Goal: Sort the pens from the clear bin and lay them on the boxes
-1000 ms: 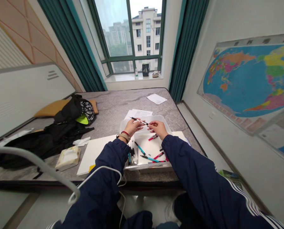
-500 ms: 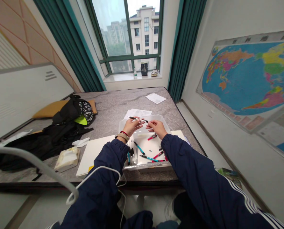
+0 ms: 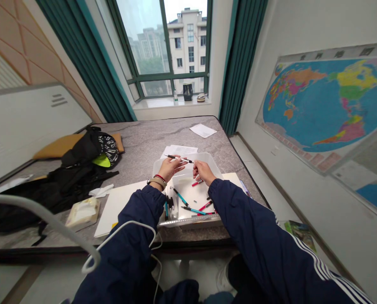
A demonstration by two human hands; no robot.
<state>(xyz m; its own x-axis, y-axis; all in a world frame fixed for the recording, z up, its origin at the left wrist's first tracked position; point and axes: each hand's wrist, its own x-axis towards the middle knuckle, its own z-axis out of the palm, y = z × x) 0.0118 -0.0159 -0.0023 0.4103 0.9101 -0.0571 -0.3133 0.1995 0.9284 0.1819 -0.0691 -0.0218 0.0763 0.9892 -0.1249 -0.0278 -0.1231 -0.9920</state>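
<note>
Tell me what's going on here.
One person is working over a clear plastic tub on a table. Their left hand holds a slim black pen above the tub, and their right hand is at the pen's other end. A teal pen, a red pen and several others lie in the tub, which sits on a white board.

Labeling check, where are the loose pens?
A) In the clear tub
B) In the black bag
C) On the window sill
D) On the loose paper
A. The teal and red pens lie inside the clear tub, below the dark pen in the left hand.
</note>
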